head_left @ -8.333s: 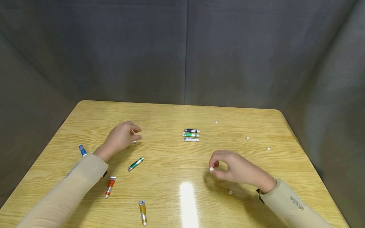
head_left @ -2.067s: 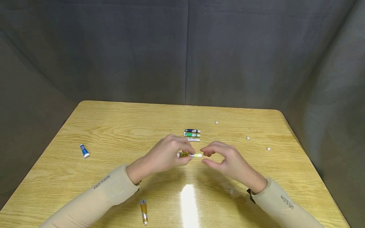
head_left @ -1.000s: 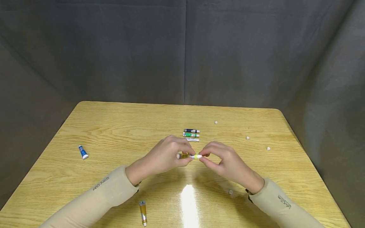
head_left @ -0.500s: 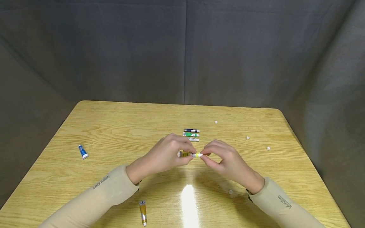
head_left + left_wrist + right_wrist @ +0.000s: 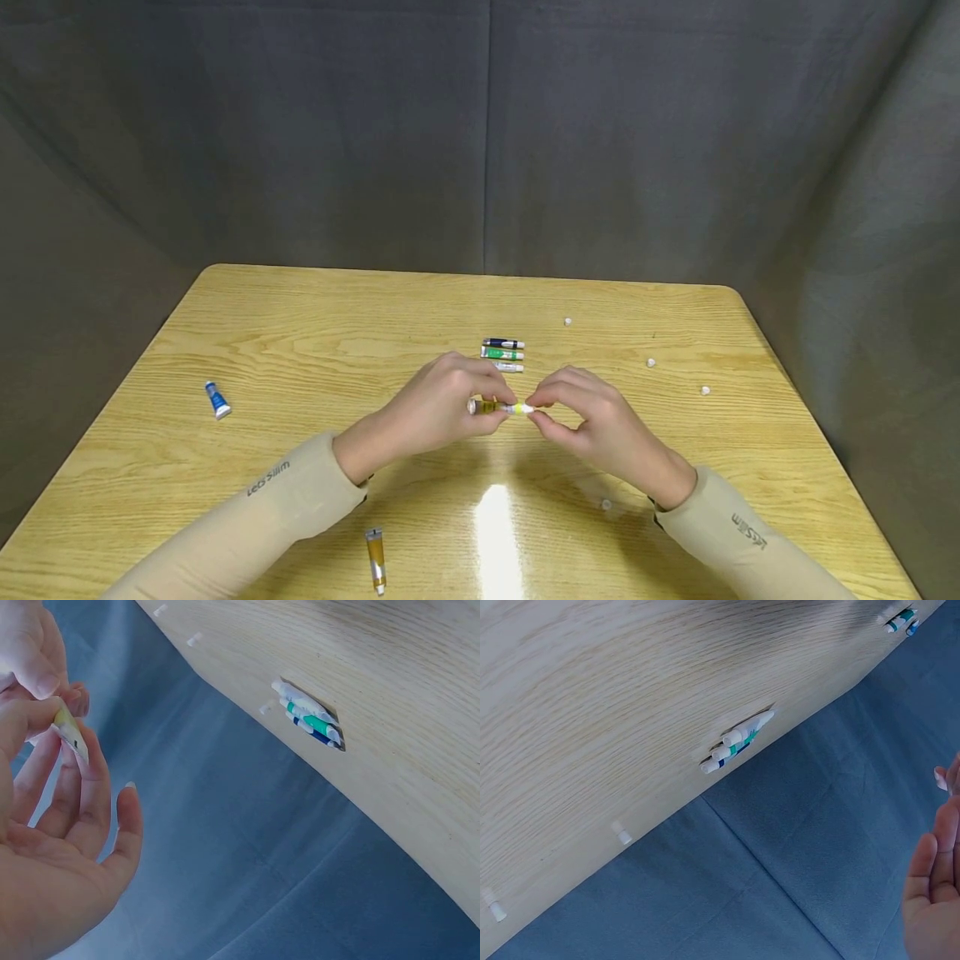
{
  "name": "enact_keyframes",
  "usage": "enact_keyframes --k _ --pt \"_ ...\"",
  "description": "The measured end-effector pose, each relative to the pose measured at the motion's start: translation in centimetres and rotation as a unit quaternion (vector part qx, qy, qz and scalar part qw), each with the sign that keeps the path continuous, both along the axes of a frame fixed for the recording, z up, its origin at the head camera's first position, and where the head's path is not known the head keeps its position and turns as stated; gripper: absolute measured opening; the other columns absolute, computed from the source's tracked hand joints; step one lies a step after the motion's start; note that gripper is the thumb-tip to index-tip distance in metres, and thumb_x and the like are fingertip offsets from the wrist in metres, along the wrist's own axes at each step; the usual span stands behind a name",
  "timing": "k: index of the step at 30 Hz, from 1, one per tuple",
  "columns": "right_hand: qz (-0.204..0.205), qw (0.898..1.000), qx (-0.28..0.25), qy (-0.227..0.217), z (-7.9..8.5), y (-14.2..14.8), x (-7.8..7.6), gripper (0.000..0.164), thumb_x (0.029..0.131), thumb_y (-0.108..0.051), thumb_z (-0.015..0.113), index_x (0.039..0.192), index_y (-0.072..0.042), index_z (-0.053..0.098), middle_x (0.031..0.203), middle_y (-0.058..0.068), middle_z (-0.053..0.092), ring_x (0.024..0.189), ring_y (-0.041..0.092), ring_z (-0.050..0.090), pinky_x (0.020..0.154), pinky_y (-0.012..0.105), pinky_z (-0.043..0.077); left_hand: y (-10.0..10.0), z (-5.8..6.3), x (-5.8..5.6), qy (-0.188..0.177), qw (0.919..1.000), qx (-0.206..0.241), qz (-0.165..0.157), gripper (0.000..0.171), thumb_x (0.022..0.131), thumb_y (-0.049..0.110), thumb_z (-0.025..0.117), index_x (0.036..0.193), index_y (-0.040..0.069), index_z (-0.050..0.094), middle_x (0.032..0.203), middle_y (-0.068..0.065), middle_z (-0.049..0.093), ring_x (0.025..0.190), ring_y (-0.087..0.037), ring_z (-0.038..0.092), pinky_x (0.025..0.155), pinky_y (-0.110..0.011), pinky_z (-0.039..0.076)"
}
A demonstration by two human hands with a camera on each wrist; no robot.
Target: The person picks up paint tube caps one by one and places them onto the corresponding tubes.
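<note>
Over the middle of the table, my left hand (image 5: 438,398) pinches a small yellow paint tube (image 5: 487,407) between thumb and fingers. The tube lies roughly level, its capped end pointing right. With thumb and forefinger my right hand (image 5: 600,417) pinches the white cap (image 5: 529,408) at that end. In the left wrist view the tube's crimped end (image 5: 73,739) sticks out from the fingers of the left hand (image 5: 67,847). Just beyond the hands, dark blue (image 5: 504,343), green (image 5: 502,354) and white paint tubes (image 5: 510,367) lie side by side; the left fingers partly cover the white one.
A blue tube (image 5: 218,400) lies at the left, an ochre tube (image 5: 377,561) near the front. Several loose white caps, such as one at the right (image 5: 651,362) and one in front (image 5: 606,504), are scattered. Another green tube (image 5: 901,620) shows in the right wrist view.
My left hand has come from the left to the middle with the yellow tube. My right hand, earlier holding a loose cap, has closed its fingertips on the tube's cap; both have since barely moved.
</note>
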State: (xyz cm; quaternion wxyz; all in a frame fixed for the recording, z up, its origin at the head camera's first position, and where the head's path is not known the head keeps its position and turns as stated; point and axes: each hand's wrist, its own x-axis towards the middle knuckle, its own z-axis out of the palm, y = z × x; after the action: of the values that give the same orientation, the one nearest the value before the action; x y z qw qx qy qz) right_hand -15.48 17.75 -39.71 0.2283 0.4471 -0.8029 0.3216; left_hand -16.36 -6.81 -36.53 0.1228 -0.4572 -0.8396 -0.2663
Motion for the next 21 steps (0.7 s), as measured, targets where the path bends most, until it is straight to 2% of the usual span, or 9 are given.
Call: enact_keyframes --k 4,8,10,13,18,21 --pt "0.001 1.000 -0.004 0.004 0.11 -0.09 0.01 0.002 0.093 -0.011 0.076 0.094 -0.010 0.074 0.091 -0.003 0.074 0.087 0.011 0.068 0.086 0.016 0.052 0.12 0.14 0.07 0.008 1.0000 -0.001 0.005 0.009 0.088 0.013 0.081 0.096 0.015 0.082 0.095 0.006 0.078 0.078 -0.003 0.069 0.083 -0.030 0.057" --pt "0.007 1.000 -0.012 0.012 0.03 -0.10 -0.10 0.005 0.095 -0.012 0.074 0.092 -0.008 0.074 0.088 -0.003 0.074 0.084 0.011 0.067 0.083 0.018 0.054 0.20 0.31 0.16 0.020 0.9997 -0.005 0.010 0.009 0.087 0.014 0.081 0.096 0.015 0.083 0.096 0.005 0.079 0.082 -0.005 0.072 0.085 -0.033 0.057" --pt "0.008 1.000 -0.014 0.014 -0.03 -0.08 -0.15 0.002 0.093 -0.009 0.076 0.094 -0.009 0.074 0.089 -0.003 0.074 0.084 0.011 0.067 0.082 0.018 0.054 0.18 0.33 0.18 0.019 0.9997 -0.007 0.011 0.009 0.087 0.014 0.081 0.096 0.014 0.083 0.096 0.005 0.079 0.081 -0.006 0.072 0.085 -0.033 0.057" --pt "0.007 1.000 -0.013 0.016 -0.09 -0.03 -0.12 0.010 0.089 -0.005 0.078 0.097 -0.010 0.074 0.091 -0.003 0.074 0.086 0.011 0.068 0.084 0.018 0.055 0.17 0.31 0.16 0.017 0.9998 -0.009 0.010 0.008 0.088 0.014 0.081 0.096 0.014 0.083 0.096 0.005 0.079 0.081 -0.005 0.072 0.084 -0.033 0.057" --pt "0.005 1.000 -0.011 0.027 -0.09 -0.01 -0.02 0.004 0.096 -0.013 0.073 0.098 -0.009 0.074 0.093 -0.002 0.074 0.088 0.013 0.068 0.087 0.018 0.054 0.24 0.27 0.11 0.020 0.9997 -0.008 0.010 0.008 0.088 0.014 0.081 0.095 0.015 0.083 0.095 0.006 0.079 0.081 -0.005 0.071 0.084 -0.032 0.056" --pt "0.002 1.000 -0.007 0.025 0.03 -0.01 0.05 0.009 0.099 -0.018 0.070 0.096 -0.010 0.074 0.093 -0.003 0.074 0.089 0.013 0.068 0.087 0.017 0.053 0.36 0.20 0.09 0.029 0.9995 -0.009 0.013 0.008 0.087 0.014 0.081 0.095 0.015 0.083 0.095 0.006 0.079 0.082 -0.006 0.072 0.085 -0.031 0.056"
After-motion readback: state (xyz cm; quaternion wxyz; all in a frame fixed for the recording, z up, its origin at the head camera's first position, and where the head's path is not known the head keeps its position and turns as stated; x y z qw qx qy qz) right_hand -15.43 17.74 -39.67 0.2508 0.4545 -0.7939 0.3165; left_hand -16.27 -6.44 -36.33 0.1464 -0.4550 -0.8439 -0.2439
